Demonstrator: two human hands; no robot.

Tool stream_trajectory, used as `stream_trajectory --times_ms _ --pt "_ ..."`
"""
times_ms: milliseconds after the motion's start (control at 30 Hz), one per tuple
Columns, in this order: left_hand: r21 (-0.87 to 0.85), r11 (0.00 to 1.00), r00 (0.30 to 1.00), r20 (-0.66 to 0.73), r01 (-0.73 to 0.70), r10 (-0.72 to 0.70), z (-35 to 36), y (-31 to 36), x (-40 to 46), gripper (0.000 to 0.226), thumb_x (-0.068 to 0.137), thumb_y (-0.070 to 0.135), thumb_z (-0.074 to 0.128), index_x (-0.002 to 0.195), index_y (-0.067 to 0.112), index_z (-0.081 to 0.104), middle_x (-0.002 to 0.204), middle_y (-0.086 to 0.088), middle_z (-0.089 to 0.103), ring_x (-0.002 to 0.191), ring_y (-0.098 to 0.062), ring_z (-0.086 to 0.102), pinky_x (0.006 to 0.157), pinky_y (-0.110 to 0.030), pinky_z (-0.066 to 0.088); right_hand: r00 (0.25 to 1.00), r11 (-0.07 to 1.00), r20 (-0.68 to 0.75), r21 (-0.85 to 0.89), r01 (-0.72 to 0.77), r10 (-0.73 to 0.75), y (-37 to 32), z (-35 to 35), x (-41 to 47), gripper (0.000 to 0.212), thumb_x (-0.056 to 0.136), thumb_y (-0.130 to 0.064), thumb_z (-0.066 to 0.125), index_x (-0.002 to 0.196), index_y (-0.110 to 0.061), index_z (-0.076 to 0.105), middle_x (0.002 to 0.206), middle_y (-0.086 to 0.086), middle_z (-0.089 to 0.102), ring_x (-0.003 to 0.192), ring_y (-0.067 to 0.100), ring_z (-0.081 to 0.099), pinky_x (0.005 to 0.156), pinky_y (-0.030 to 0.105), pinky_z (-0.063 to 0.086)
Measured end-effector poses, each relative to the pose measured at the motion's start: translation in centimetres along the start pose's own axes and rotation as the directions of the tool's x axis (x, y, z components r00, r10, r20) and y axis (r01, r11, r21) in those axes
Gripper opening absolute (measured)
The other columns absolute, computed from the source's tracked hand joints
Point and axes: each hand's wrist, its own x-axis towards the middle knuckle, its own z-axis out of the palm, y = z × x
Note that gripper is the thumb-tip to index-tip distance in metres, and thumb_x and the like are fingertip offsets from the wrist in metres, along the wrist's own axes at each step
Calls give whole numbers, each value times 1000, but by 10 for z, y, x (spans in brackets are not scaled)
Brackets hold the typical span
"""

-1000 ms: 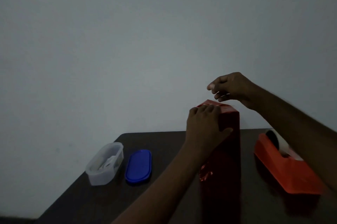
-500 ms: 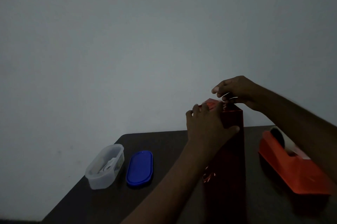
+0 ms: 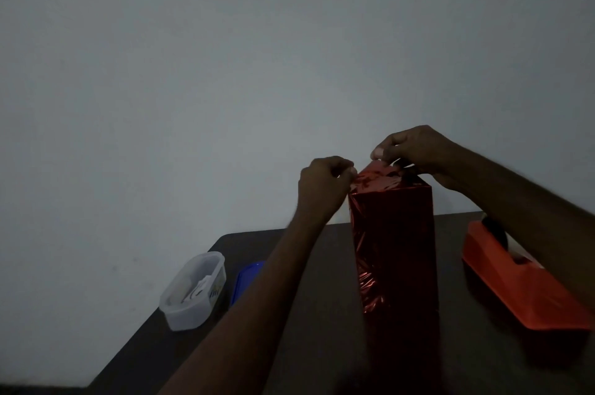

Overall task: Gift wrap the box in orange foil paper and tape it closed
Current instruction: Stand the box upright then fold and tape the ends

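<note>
Head view shows my left hand (image 3: 325, 185) pinching the foil flap at the near top corner while my right hand (image 3: 415, 150) pinches the opposite edge, drawing the paper snug for folding. Below them the box (image 3: 394, 243) stands upright on the desk (image 3: 309, 314), already sheathed in foil. Beside it waits the tape dispenser (image 3: 515, 285), near my right arm for sealing.

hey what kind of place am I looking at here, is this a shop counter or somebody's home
Probably a home or small work table set up for gift wrapping, not clearly a shop. A dark table stands against a bare wall, with an orange tape dispenser and a small clear plastic container beside the foil-wrapped box.
</note>
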Motion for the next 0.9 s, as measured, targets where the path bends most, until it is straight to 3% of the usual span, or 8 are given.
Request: stream_trajectory --times_ms 133,233,400,533,633,767,900 --pt "40 998 997 38 58 -60 0 0 9 39 84 43 73 113 17 72 104 2 73 100 -10 65 90 -29 51 999 999 0 -30 32 -32 0 2 -2 11 84 -11 71 91 -4 74 101 15 73 71 17 60 63 27 46" --pt "-24 988 987 58 152 -151 2 -1 8 52 79 49 76 118 16 68 103 1 72 99 -11 65 88 -29 51 999 998 -13 -34 49 -49 2 2 -2 10 84 -11 72 90 -3 74 100 17 73 77 19 61 65 27 47" --pt "-96 993 997 -50 62 -67 -4 -3 9 22 85 39 71 97 21 76 92 7 74 89 -6 67 83 -28 54 997 997 -20 -19 74 -74 4 4 -4 14 83 -11 73 92 -1 74 96 14 74 77 17 63 65 22 50" --pt "-191 978 996 53 81 -73 -9 10 17 27 83 43 74 86 17 77 81 3 75 79 -9 70 73 -22 52 996 996 -14 -14 86 -86 3 5 -6 14 83 -12 74 92 -1 74 85 10 73 73 17 63 64 23 51" --pt "-205 976 997 10 79 -79 -8 14 25 17 78 34 79 80 17 77 77 1 74 73 -8 68 70 -22 53 996 996 -16 -32 86 -87 3 6 -6 11 83 -13 74 90 -5 76 88 8 75 80 20 65 75 29 53" --pt "-179 982 997 -18 67 -71 -8 15 31 12 77 25 80 74 14 76 76 2 74 71 -7 68 70 -25 55 996 995 -34 -42 85 -87 4 6 -7 11 83 -12 74 89 -4 75 85 3 74 80 16 65 71 23 51" --pt "-142 989 998 -46 47 -54 -10 15 34 16 79 26 77 72 12 75 73 4 72 74 -8 66 72 -26 53 996 996 -52 -53 75 -77 6 4 -8 15 83 -13 74 92 -1 75 89 5 74 83 19 65 74 26 51"
